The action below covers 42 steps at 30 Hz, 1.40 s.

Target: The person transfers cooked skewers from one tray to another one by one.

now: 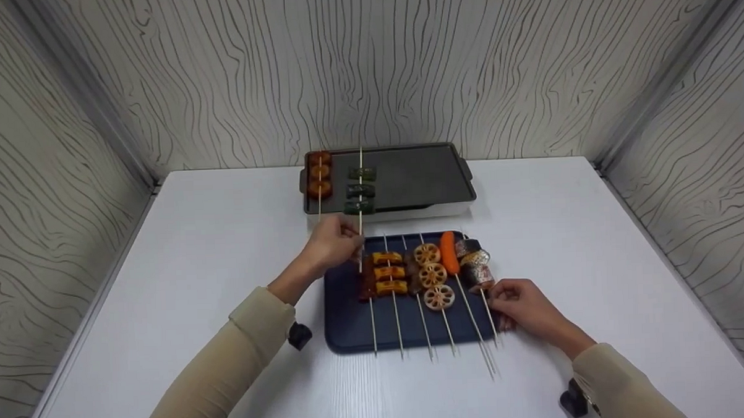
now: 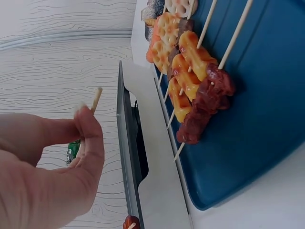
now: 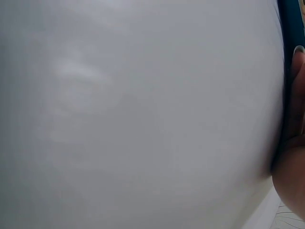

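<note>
My left hand (image 1: 335, 241) pinches the bare stick end of a skewer with green pieces (image 1: 360, 190), held over the left part of the dark grill plate (image 1: 417, 173). In the left wrist view, the left hand (image 2: 71, 167) hides most of that skewer. At the right rim of the blue tray (image 1: 348, 327), my right hand (image 1: 524, 302) grips the edge beside a skewer with silvery-skinned chunks (image 1: 477, 273). Only part of the right hand (image 3: 298, 105) shows in the right wrist view, against the tray's side.
A skewer of round brown pieces (image 1: 319, 174) lies at the grill plate's left end. Across the tray lie skewers of dark red meat (image 1: 366, 280), yellow pieces (image 1: 390, 273), lotus root slices (image 1: 433, 275) and an orange sausage (image 1: 449, 253). A patterned wall (image 1: 367, 67) stands behind.
</note>
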{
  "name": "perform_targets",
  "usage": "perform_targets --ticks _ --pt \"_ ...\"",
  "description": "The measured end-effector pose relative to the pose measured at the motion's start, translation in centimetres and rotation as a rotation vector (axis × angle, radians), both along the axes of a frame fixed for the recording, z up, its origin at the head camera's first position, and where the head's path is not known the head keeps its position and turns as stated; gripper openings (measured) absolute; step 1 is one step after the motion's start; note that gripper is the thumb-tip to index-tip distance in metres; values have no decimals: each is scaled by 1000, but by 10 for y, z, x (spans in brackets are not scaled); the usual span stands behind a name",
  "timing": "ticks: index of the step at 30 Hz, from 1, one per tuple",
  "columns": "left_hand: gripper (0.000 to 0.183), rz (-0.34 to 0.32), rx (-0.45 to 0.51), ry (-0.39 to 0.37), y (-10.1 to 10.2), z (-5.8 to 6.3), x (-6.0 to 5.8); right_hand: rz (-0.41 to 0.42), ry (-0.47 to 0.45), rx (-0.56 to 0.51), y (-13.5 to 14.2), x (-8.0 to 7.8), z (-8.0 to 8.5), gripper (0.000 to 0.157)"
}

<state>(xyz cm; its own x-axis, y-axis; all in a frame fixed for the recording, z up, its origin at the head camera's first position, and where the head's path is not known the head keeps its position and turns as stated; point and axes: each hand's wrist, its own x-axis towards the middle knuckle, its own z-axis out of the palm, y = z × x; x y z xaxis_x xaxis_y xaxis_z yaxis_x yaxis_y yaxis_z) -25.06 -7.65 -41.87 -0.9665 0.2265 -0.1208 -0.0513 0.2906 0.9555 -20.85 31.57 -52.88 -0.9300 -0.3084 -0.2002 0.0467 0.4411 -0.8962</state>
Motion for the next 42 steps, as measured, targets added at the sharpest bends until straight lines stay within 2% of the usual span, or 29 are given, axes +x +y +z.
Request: perform_targets --ticks 10,24,32,42 --pt "14 -10 23 -60 -12 -7 29 3 5 -20 1 0 -2 14" --pt "11 -101 12 -92 -23 -36 68 -3 11 -12 2 0 -2 12" --pt "11 -115 -5 -103 -26 -55 80 7 6 -27 2 0 -2 14" --pt "14 -73 -5 -157 -24 -69 85 6 26 -8 0 -1 -1 13"
